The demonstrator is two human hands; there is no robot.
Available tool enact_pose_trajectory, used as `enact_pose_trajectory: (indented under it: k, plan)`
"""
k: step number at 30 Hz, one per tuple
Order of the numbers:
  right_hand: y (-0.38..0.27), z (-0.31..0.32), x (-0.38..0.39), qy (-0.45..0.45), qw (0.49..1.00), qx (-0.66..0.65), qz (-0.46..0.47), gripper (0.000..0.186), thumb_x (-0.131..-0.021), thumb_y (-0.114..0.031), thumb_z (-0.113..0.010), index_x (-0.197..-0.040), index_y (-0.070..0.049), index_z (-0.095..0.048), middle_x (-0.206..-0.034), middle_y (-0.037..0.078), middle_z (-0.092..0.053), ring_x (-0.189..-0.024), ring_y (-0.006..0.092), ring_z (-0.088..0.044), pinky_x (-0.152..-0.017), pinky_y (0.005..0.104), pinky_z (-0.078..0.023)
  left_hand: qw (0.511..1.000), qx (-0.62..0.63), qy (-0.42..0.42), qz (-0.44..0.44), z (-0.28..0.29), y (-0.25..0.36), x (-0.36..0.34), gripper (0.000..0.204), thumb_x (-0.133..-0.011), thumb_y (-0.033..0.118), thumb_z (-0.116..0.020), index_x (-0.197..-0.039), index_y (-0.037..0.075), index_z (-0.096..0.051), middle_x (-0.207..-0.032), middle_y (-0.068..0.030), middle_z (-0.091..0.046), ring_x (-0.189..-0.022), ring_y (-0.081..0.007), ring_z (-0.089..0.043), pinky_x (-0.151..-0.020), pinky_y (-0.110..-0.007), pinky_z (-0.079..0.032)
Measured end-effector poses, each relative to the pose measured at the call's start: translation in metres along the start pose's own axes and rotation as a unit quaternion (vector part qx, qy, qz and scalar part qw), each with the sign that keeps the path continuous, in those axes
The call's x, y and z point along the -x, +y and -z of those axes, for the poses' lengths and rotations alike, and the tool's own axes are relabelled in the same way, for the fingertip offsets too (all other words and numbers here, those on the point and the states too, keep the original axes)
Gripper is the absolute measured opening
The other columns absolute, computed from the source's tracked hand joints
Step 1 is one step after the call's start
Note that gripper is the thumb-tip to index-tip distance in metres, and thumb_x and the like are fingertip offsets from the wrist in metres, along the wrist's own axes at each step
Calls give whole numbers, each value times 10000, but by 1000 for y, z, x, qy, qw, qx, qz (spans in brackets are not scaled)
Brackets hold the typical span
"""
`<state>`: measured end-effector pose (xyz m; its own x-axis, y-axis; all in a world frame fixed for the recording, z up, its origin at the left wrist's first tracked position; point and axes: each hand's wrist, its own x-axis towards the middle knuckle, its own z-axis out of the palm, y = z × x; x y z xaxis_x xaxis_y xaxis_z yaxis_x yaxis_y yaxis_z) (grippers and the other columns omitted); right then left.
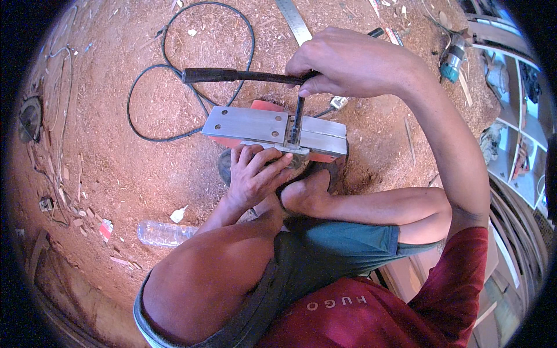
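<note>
An upturned electric hand planer (pixel 246 123) lies in front of me, its flat metal sole facing up and orange-red body showing at the edges. My left hand (pixel 253 171) holds the planer's near side, its fingers curled over the edge beside the blade slot. Above the sole, my right hand (pixel 354 61) is closed round the middle of a black T-handled wrench (pixel 210 75). One arm of the wrench sticks out to the left and another end shows beyond my knuckles. Its shaft points down into the slot between the two sole plates; the tip's contact is hidden there.
Sawdust covers the ground. A looped black cable (pixel 253 43) lies behind the planer, with a metal ruler (pixel 294 22) beyond. A teal and grey power tool (pixel 454 60) lies far right, near a shelf rack (pixel 510 124). By my left knee are a clear plastic bottle (pixel 165 233) and a small white bottle (pixel 179 214).
</note>
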<state>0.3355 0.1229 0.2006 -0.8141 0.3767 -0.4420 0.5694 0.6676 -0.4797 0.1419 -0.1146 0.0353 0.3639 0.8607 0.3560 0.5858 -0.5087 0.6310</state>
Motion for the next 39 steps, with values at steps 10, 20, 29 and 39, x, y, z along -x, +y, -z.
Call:
enact_pose_trajectory:
  k: [10,20,29,39]
  plan:
    - [-4,0,-1,7,999,23,-27,247,-911,-231,-735,-1025,-15,-705,-853,188,-711,-881,407,-691,-788,511,-518,1000,-4,-2,-3,0,-1,0,495,-776,319,-836,-1250,240,-718,-1178,32,-613,-1050,-238,-558,-881,-442,-416]
    - [-8,3,-2,12,999,11,-45,256,-917,-247,-735,-1020,-16,-697,-828,177,-714,-842,396,-699,-758,508,-525,1000,-6,-3,-4,0,-1,0,503,-773,325,-838,-1255,244,-719,-1178,36,-614,-1047,-233,-560,-887,-445,-419]
    - [-5,-1,-3,32,998,32,-35,245,-923,-248,-728,-997,-18,-691,-831,161,-710,-843,382,-700,-755,503,-522,1000,-4,1,-4,-1,-1,0,481,-777,315,-843,-1237,240,-726,-1176,32,-615,-1047,-237,-564,-888,-449,-421]
    - [22,-9,2,112,993,30,-30,218,-959,-235,-674,-1046,-35,-681,-882,183,-702,-911,400,-687,-819,526,-509,1000,-13,-2,-8,3,0,-3,494,-777,320,-838,-1250,243,-718,-1170,33,-623,-1050,-245,-566,-887,-450,-423]
